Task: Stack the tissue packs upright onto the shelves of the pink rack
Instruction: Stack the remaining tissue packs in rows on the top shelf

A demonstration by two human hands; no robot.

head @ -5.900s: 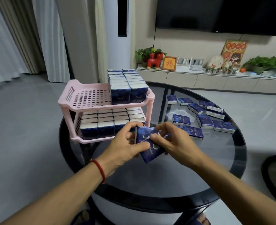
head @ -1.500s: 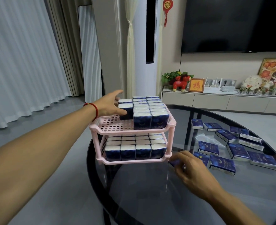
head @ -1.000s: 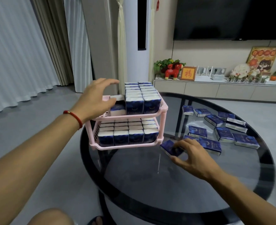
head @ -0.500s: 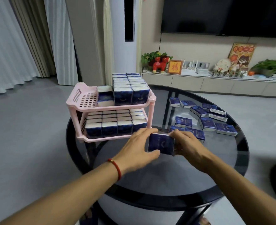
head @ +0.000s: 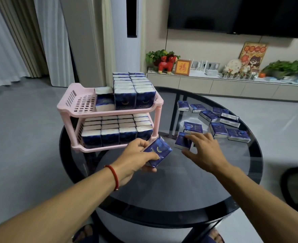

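Tissue pack (head: 157, 152): dark blue wrapper, gold crescent, tilted, just above the glass in front of the pink rack (head: 109, 112).
My left hand (head: 136, 158): fingers and thumb curled round that pack.
My right hand (head: 203, 151): fingers spread, fingertips touching another pack (head: 182, 142) lying flat.
Rack: bottom shelf packed full; top shelf's left part bare.
Loose packs (head: 215, 120): scattered flat on the right.
Table (head: 162, 193): bare glass between my arms.

The pink rack (head: 109, 112) appeared to be moulded plastic — matt, with perforated shelf floors. The tissue packs (head: 158, 151) were wrapped in glossy blue film that caught the light. The round table (head: 162, 190) had a smooth, dark glass top — reflective, with a glossy black rim.
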